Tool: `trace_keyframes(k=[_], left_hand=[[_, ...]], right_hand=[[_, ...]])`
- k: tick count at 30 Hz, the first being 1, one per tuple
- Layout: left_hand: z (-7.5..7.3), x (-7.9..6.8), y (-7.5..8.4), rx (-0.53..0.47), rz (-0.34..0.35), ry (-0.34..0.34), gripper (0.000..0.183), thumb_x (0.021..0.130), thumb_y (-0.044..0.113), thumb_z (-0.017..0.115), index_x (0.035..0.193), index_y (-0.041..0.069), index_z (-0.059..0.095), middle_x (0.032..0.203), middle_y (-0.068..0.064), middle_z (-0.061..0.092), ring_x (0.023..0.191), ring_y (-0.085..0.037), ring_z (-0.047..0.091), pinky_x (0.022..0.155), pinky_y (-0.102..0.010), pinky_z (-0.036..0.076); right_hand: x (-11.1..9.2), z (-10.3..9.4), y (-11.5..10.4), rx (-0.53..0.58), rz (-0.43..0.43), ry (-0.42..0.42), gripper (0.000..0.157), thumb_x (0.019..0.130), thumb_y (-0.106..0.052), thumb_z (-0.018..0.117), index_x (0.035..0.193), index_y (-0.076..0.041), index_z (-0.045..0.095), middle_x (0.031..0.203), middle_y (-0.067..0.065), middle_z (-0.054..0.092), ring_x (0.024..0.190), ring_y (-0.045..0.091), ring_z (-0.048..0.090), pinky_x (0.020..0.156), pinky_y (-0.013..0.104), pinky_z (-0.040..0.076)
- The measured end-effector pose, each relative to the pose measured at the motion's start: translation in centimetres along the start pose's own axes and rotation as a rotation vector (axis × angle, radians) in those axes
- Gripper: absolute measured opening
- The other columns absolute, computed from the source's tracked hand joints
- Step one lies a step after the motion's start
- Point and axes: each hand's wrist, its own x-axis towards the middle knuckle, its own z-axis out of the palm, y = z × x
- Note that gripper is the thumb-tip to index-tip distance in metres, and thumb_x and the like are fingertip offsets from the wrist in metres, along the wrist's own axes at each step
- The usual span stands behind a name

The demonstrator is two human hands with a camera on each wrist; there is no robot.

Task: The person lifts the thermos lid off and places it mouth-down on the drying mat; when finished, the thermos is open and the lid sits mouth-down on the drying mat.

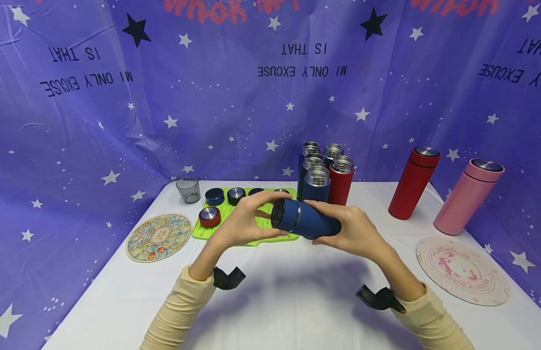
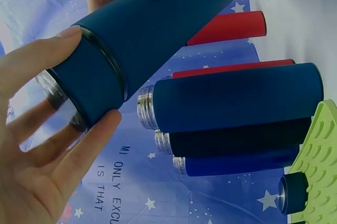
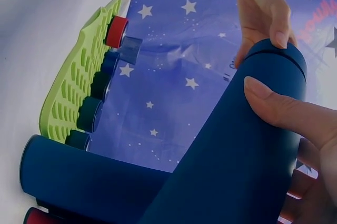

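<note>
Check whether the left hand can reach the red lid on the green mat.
Probably not yet: the left hand grips the lid of the tilted blue bottle, though nothing seems to block the red lid.

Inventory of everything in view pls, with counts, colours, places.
flask: 1, blue, held above table
open flasks: 5, one red, rest blue or dark, behind held flask
capped flasks: 2, red and pink, table's right
mat: 1, green, back left
lids: 5, one red, rest blue or dark, on mat
glass: 1, clear, left of mat
discs: 2, multicoloured left, pale pink right
table: 1, white, below
backdrop: 1, purple-blue, behind
sleeves: 2, cream, forearms
left grip: 1, bare, flask's top
right grip: 1, bare, flask's body
</note>
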Motion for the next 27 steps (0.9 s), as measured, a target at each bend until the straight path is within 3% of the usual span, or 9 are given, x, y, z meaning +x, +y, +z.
trace_keyframes(k=[12, 17, 20, 24, 27], left_hand=[[0.64, -0.01, 0.57, -0.005, -0.246, 0.091, 0.062, 0.074, 0.026, 0.086, 0.130, 0.017, 0.059, 0.118, -0.003, 0.062, 0.095, -0.019, 0.065, 0.068, -0.025, 0.058], [0.82, -0.10, 0.48, 0.005, -0.301, 0.081, 0.062, 0.076, 0.032, 0.083, 0.131, 0.018, 0.058, 0.117, -0.003, 0.062, 0.094, -0.019, 0.064, 0.068, -0.024, 0.058], [0.82, -0.06, 0.24, 0.008, -0.251, 0.035, 0.066, 0.076, 0.030, 0.084, 0.134, 0.016, 0.055, 0.124, -0.002, 0.059, 0.101, -0.017, 0.062, 0.073, -0.025, 0.057], [0.71, 0.09, -0.12, 0.021, -0.090, -0.028, 0.073, 0.073, 0.018, 0.086, 0.138, 0.013, 0.051, 0.135, -0.003, 0.053, 0.113, -0.019, 0.056, 0.081, -0.029, 0.056], [0.61, 0.20, 0.02, 0.028, 0.015, -0.029, 0.074, 0.070, 0.005, 0.086, 0.135, 0.008, 0.052, 0.135, -0.008, 0.053, 0.118, -0.023, 0.053, 0.082, -0.034, 0.056]], right_hand=[[0.08, 0.40, -0.02, -0.102, -0.038, 0.065, 0.082, 0.063, -0.028, 0.092, 0.137, -0.022, 0.056, 0.126, 0.007, 0.063, 0.114, 0.026, 0.060, 0.087, 0.047, 0.053], [0.03, 0.39, -0.03, -0.136, -0.039, 0.068, 0.081, 0.063, -0.028, 0.092, 0.136, -0.022, 0.057, 0.125, 0.008, 0.063, 0.113, 0.026, 0.061, 0.087, 0.048, 0.053], [0.01, 0.29, 0.10, -0.105, -0.036, 0.051, 0.081, 0.063, -0.029, 0.092, 0.136, -0.022, 0.057, 0.124, 0.006, 0.064, 0.111, 0.025, 0.062, 0.085, 0.047, 0.054], [-0.01, -0.03, 0.26, -0.026, -0.023, 0.023, 0.083, 0.062, -0.029, 0.092, 0.137, -0.024, 0.057, 0.122, 0.003, 0.065, 0.105, 0.020, 0.064, 0.082, 0.043, 0.055], [0.00, -0.22, 0.33, 0.025, -0.010, 0.009, 0.084, 0.062, -0.029, 0.093, 0.137, -0.026, 0.056, 0.121, 0.000, 0.066, 0.101, 0.016, 0.065, 0.082, 0.041, 0.055]])
